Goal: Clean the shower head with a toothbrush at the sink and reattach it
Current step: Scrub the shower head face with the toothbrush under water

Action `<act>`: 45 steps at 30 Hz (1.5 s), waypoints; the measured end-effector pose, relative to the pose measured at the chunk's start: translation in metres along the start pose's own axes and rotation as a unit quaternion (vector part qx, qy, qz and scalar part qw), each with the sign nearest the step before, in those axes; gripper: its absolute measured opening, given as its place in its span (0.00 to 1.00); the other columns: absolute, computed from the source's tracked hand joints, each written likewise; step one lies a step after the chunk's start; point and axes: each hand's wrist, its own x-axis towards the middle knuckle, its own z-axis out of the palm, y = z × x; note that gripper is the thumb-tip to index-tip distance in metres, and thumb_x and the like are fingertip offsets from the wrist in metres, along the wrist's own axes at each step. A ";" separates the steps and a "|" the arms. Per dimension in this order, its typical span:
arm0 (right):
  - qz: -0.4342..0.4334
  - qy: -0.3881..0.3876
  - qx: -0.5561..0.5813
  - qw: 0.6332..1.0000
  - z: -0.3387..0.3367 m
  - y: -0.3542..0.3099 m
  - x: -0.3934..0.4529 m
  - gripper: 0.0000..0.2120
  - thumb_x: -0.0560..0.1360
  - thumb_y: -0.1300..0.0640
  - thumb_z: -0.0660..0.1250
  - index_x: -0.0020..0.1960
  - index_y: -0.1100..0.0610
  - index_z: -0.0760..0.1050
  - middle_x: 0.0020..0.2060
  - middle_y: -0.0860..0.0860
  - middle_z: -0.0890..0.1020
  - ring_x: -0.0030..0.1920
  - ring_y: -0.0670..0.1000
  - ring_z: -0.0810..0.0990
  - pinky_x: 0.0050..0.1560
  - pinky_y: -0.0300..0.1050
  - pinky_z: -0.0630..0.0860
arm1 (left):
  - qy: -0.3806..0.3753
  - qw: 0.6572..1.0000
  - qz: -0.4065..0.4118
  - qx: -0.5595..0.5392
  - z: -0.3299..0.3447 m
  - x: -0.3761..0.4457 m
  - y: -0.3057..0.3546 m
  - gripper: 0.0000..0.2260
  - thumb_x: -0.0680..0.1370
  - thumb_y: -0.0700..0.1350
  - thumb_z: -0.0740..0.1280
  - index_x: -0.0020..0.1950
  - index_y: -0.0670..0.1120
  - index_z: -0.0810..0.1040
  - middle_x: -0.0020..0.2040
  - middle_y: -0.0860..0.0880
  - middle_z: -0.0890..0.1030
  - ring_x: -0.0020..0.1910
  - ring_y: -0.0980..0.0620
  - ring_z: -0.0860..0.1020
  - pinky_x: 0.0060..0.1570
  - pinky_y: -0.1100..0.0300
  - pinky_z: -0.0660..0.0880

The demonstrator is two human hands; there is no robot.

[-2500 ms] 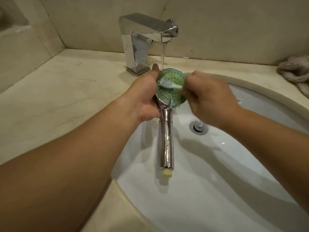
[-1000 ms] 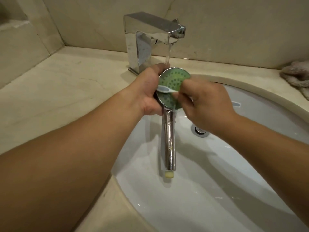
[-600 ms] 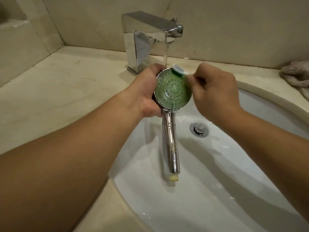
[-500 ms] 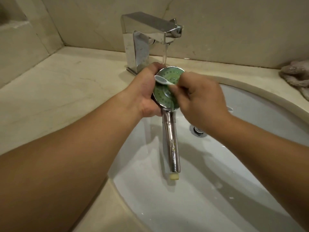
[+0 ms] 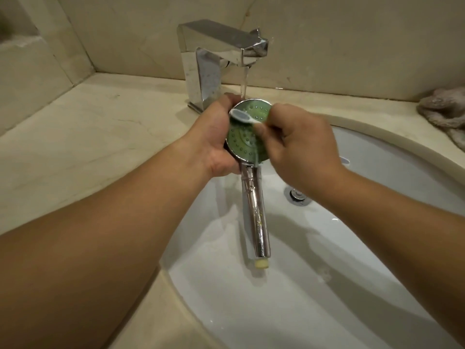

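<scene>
Pointing its handle toward the viewer, shower head (image 5: 247, 137) faces up.

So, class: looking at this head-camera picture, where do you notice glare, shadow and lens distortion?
Head view: glare streaks the shiny chrome shower-head handle and the square chrome tap; soft shadows of the arms fall across the white oval basin; the wide-angle lens bows the beige stone counter; the forearms at the near edge look soft.

Bathroom: basin (image 5: 377, 285), faucet (image 5: 214, 59), stone counter (image 5: 88, 137).
</scene>
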 end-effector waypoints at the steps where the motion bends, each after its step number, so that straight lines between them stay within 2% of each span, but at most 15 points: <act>1: 0.021 0.006 -0.002 1.000 -0.004 0.004 0.003 0.12 0.77 0.50 0.66 0.38 0.49 0.66 0.30 0.43 0.67 0.33 0.52 0.69 0.33 0.44 0.60 | 0.006 1.000 -0.003 0.003 0.000 0.000 0.000 0.17 0.80 0.55 0.61 0.49 0.44 0.82 0.45 0.44 0.84 0.40 0.45 0.83 0.43 0.53 0.83; 3: 0.066 0.017 -0.010 0.998 -0.010 0.015 0.008 0.12 0.78 0.49 0.65 0.39 0.52 0.69 0.30 0.43 0.69 0.34 0.52 0.70 0.33 0.44 0.60 | 0.015 1.000 -0.003 0.023 -0.001 -0.001 0.001 0.16 0.79 0.57 0.62 0.53 0.46 0.81 0.50 0.44 0.85 0.46 0.45 0.83 0.51 0.52 0.81; 7: -0.012 0.000 -0.008 1.000 0.000 0.002 -0.002 0.13 0.77 0.51 0.66 0.38 0.49 0.64 0.32 0.46 0.68 0.33 0.53 0.68 0.32 0.45 0.62 | 0.024 1.000 0.005 0.014 0.001 -0.002 0.000 0.19 0.80 0.57 0.60 0.45 0.44 0.82 0.42 0.44 0.84 0.36 0.45 0.84 0.39 0.53 0.83; 11: 0.048 0.016 -0.005 0.999 -0.007 0.017 0.006 0.13 0.78 0.50 0.65 0.38 0.53 0.67 0.30 0.45 0.68 0.33 0.53 0.69 0.32 0.45 0.62 | 0.035 0.999 0.008 0.027 -0.002 -0.002 0.002 0.18 0.79 0.58 0.61 0.54 0.46 0.82 0.50 0.44 0.85 0.45 0.44 0.84 0.47 0.50 0.83; 15: -0.052 -0.005 -0.024 0.998 0.005 0.001 -0.008 0.11 0.76 0.53 0.67 0.38 0.54 0.69 0.32 0.47 0.70 0.32 0.55 0.69 0.31 0.44 0.63 | 0.040 0.999 0.009 0.021 0.000 -0.002 0.001 0.17 0.80 0.58 0.61 0.48 0.46 0.82 0.45 0.45 0.83 0.39 0.46 0.82 0.41 0.53 0.82; 19: 0.047 0.024 -0.016 0.999 -0.007 0.017 0.005 0.12 0.78 0.50 0.65 0.39 0.54 0.69 0.31 0.47 0.69 0.34 0.55 0.70 0.31 0.46 0.62 | 0.035 0.999 0.002 0.024 0.000 -0.001 0.002 0.17 0.79 0.57 0.62 0.49 0.46 0.82 0.48 0.44 0.85 0.40 0.45 0.84 0.43 0.52 0.83; 22: -0.030 0.007 -0.018 0.999 0.003 0.003 -0.004 0.11 0.77 0.52 0.66 0.38 0.52 0.67 0.32 0.47 0.69 0.32 0.54 0.68 0.31 0.44 0.61 | 0.041 0.999 0.004 0.029 0.002 -0.003 0.000 0.17 0.79 0.57 0.62 0.47 0.45 0.82 0.44 0.45 0.84 0.36 0.46 0.83 0.39 0.53 0.83; 23: -0.032 0.005 -0.018 0.999 0.004 0.003 -0.005 0.11 0.77 0.51 0.66 0.39 0.51 0.67 0.32 0.47 0.69 0.32 0.54 0.68 0.32 0.44 0.61 | 0.043 0.999 0.007 0.031 0.002 -0.003 0.000 0.17 0.79 0.57 0.62 0.48 0.45 0.82 0.44 0.45 0.84 0.37 0.46 0.84 0.40 0.52 0.83; 26: 0.056 0.021 -0.025 0.998 -0.007 0.019 0.007 0.12 0.78 0.49 0.65 0.39 0.52 0.67 0.31 0.46 0.69 0.34 0.54 0.70 0.33 0.44 0.60 | 0.047 0.998 0.007 0.045 0.000 -0.004 0.001 0.17 0.78 0.58 0.62 0.57 0.48 0.82 0.55 0.44 0.84 0.51 0.44 0.82 0.59 0.49 0.79; 27: 0.052 0.028 -0.026 0.998 -0.008 0.024 0.007 0.12 0.78 0.50 0.65 0.39 0.52 0.68 0.31 0.46 0.69 0.34 0.55 0.70 0.33 0.44 0.60 | 0.048 0.998 0.009 0.048 0.000 -0.004 0.002 0.17 0.79 0.58 0.62 0.57 0.48 0.81 0.55 0.44 0.84 0.52 0.44 0.82 0.60 0.49 0.77; 31: -0.114 -0.014 -0.054 0.992 0.007 0.004 -0.010 0.09 0.76 0.54 0.66 0.39 0.56 0.71 0.33 0.50 0.72 0.31 0.57 0.71 0.29 0.45 0.66 | 0.062 0.997 0.019 0.035 -0.001 -0.003 0.004 0.18 0.80 0.58 0.60 0.51 0.46 0.82 0.48 0.45 0.83 0.44 0.46 0.82 0.47 0.52 0.80; 35: -0.020 0.024 -0.043 0.999 -0.007 0.021 0.003 0.12 0.78 0.53 0.66 0.39 0.52 0.66 0.32 0.48 0.69 0.31 0.55 0.67 0.31 0.44 0.60 | 0.078 0.996 0.038 0.025 -0.005 -0.004 0.008 0.19 0.81 0.59 0.59 0.56 0.48 0.83 0.50 0.43 0.86 0.44 0.44 0.84 0.47 0.46 0.82; 39: -0.130 -0.027 -0.068 0.989 0.007 0.012 -0.014 0.09 0.77 0.54 0.63 0.40 0.56 0.71 0.33 0.48 0.70 0.29 0.55 0.69 0.29 0.42 0.62 | 0.083 0.996 0.038 0.007 -0.003 -0.007 0.008 0.18 0.80 0.58 0.61 0.50 0.45 0.82 0.44 0.43 0.85 0.34 0.45 0.84 0.41 0.46 0.82; 43: -0.037 0.007 -0.040 0.998 -0.003 0.023 -0.003 0.11 0.79 0.53 0.64 0.40 0.53 0.68 0.33 0.48 0.69 0.29 0.53 0.67 0.29 0.42 0.57 | 0.093 0.995 0.039 -0.006 -0.003 -0.007 0.008 0.20 0.80 0.59 0.61 0.57 0.46 0.84 0.50 0.41 0.87 0.41 0.43 0.86 0.47 0.43 0.82; 45: -0.085 -0.011 -0.054 0.995 0.001 0.018 -0.011 0.10 0.78 0.53 0.62 0.40 0.54 0.69 0.33 0.49 0.71 0.29 0.53 0.68 0.29 0.41 0.59 | 0.093 0.995 0.034 -0.004 -0.001 -0.009 0.007 0.20 0.80 0.59 0.61 0.58 0.46 0.83 0.51 0.41 0.86 0.45 0.42 0.84 0.49 0.43 0.80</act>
